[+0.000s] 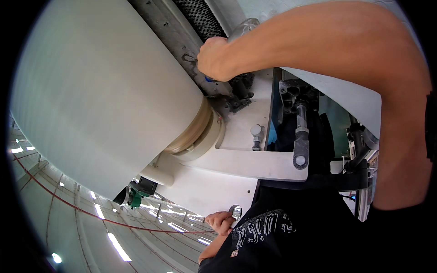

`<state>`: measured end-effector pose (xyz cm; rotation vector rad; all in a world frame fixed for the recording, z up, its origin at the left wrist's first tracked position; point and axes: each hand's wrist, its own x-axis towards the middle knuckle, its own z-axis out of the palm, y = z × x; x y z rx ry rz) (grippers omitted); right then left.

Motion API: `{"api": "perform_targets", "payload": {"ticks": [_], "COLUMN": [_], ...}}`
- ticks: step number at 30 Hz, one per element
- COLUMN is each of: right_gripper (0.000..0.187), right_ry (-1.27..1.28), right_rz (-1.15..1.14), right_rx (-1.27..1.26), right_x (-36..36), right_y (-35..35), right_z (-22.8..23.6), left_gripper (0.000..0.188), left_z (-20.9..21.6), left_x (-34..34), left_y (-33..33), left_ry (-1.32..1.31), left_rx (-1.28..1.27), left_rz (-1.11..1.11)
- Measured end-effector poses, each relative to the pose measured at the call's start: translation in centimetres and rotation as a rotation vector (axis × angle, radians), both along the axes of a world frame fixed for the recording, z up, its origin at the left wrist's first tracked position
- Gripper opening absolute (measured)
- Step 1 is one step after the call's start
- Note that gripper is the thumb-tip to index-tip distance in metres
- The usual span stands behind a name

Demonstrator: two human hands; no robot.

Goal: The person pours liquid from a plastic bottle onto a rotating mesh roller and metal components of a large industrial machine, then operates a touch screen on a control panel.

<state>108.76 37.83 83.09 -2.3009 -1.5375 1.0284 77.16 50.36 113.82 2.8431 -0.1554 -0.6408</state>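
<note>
My right arm reaches across the upper right. My right hand (pixel 215 59) is closed in a fist beside a grey metal beam (pixel 170 34) on the machine; what its fingers hold, if anything, is hidden. A small blue part (pixel 209 79) shows just below the fist, and a shiny grey rounded piece (pixel 244 28) lies behind the wrist. Low in the view, in front of my black shirt, my left hand (pixel 221 222) is closed around a shiny metal piece with a rounded end (pixel 236 212). Its exact kind cannot be made out.
A huge white roll (pixel 104 86) on a brown core (pixel 193 129) fills the left. White machine panels (pixel 211 175) stand beside it, with a jointed metal lever (pixel 301 132) and a round-headed knob (pixel 257 131). A white sheet (pixel 337 84) hangs behind my right arm.
</note>
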Motion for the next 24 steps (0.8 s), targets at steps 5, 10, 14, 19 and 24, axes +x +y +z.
{"api": "perform_targets", "payload": {"ticks": [5, 10, 14, 19, 24], "right_gripper": [0.028, 0.026, 0.025, 0.023, 0.020], "right_ry": [0.035, 0.023, 0.012, 0.007, 0.096], "right_rz": [0.004, 0.035, 0.033, 0.029, -0.096], "right_rx": [-0.008, -0.052, -0.051, -0.029, 0.086], "right_x": [-0.7, -0.6, -0.7, -1.3, -2.1], "right_y": [0.3, 0.4, 0.6, 0.4, -0.9], "right_z": [-0.2, -0.3, -0.3, -0.2, -0.5], "left_gripper": [0.028, 0.022, 0.019, 0.016, 0.028], "left_z": [0.0, -0.2, -0.1, -0.4, -0.2], "left_x": [-0.1, 0.2, 0.4, -0.2, -0.3], "left_y": [0.0, 0.0, -0.1, -0.4, -0.8], "left_ry": [-0.010, -0.018, -0.025, -0.066, -0.040], "left_rx": [0.010, -0.007, 0.007, 0.023, -0.012], "left_rz": [0.005, 0.006, -0.001, 0.014, 0.017]}}
